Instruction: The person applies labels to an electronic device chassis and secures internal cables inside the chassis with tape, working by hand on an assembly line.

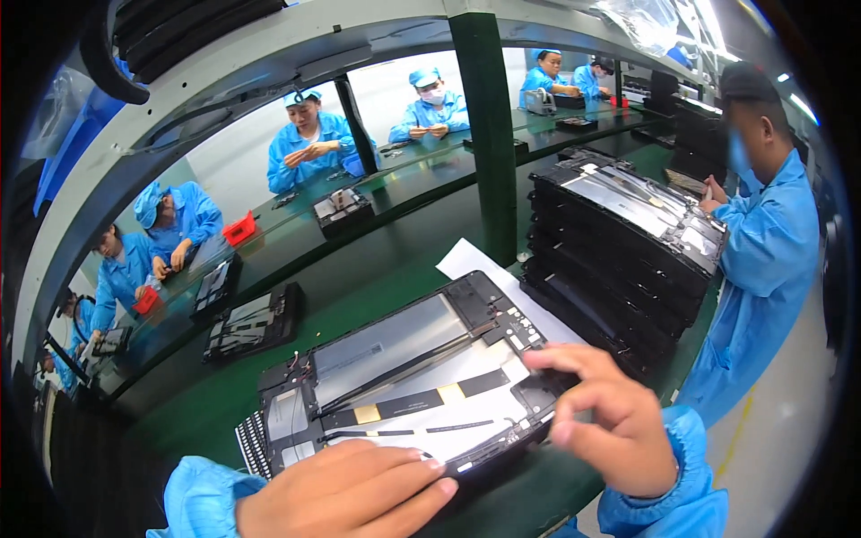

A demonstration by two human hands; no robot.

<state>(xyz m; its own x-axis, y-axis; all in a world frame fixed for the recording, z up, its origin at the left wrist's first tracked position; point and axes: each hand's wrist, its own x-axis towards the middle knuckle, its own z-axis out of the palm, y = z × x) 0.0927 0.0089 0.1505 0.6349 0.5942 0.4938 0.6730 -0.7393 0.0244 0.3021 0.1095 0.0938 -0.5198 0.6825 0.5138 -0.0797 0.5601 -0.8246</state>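
Wide fisheye view from the person's head, angled down and forward over a green workbench [386, 264], left hand [350, 490] and right hand [619, 421] close below, co-workers [309, 143] farther off.

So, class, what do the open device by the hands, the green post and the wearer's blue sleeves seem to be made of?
Open device: silvery panels, possibly metal or foil, given their smooth sheen; black frame, probably plastic, being matte.
Green post: probably painted metal, from its even colour.
Blue sleeves: seemingly thin fabric, slightly shiny, from soft creases and gathered cuffs.
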